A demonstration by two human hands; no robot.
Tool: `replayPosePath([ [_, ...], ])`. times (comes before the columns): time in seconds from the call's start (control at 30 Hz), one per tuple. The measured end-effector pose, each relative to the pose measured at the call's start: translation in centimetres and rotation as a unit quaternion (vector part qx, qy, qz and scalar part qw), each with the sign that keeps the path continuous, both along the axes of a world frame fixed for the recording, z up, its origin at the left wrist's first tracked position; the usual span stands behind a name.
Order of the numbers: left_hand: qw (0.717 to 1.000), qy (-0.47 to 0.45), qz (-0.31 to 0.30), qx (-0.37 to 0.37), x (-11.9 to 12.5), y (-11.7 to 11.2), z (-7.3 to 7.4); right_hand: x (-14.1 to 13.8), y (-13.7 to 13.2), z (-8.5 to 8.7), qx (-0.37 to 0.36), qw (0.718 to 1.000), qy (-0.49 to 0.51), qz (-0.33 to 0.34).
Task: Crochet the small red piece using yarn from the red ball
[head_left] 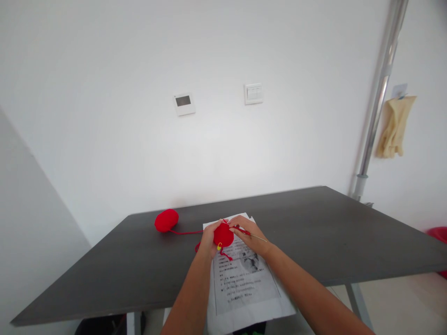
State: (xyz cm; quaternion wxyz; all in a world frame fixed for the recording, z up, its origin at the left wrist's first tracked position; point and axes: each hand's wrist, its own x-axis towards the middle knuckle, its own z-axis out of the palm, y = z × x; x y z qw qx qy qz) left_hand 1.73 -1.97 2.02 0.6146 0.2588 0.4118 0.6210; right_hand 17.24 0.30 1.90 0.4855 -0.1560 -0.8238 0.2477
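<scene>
A round piece of red crochet (223, 236) is held up over a printed sheet, gripped along its left side by my left hand (210, 236). My right hand (248, 230) pinches a crochet hook (257, 237), whose thin metal shaft sticks out to the lower right. The hook's tip meets the upper edge of the crochet, and the fingers partly hide it. A yellow stitch marker (219, 246) hangs from the lower edge beside a loose red yarn tail (226, 255). From my left hand, a strand of red yarn (186, 232) runs left to a ball of red yarn (166, 220).
White printed sheets (244, 298) lie under my hands and overhang the front edge of the dark grey table (300, 223). Behind stands a white wall with a thermostat (184, 103) and a switch (253, 94). A metal pole (379, 102) and hanging cream gloves (396, 126) are at right.
</scene>
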Motion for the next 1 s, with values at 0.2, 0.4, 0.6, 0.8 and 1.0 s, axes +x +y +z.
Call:
replayPosePath([
  [0.2,0.999,0.023,0.008,-0.022,-0.31,0.24,-0.35,0.00,0.25,-0.28,-0.022,1.000,-0.010,0.009],
  [0.4,0.994,0.068,0.065,0.063,-0.35,0.57,-0.73,-0.04,0.12,-0.20,0.009,0.999,-0.034,-0.040],
  [0.6,0.994,0.049,0.070,0.061,-0.27,0.47,-0.80,-0.44,-0.27,0.08,0.092,0.991,-0.086,-0.044],
  [0.8,0.999,0.007,0.030,0.027,-0.38,0.36,-0.59,-0.49,-0.54,0.24,0.098,0.990,-0.089,-0.044],
  [1.0,0.999,-0.009,-0.018,-0.039,-0.55,0.30,-0.28,-0.20,0.07,-0.35,-0.034,0.999,-0.015,-0.009],
])
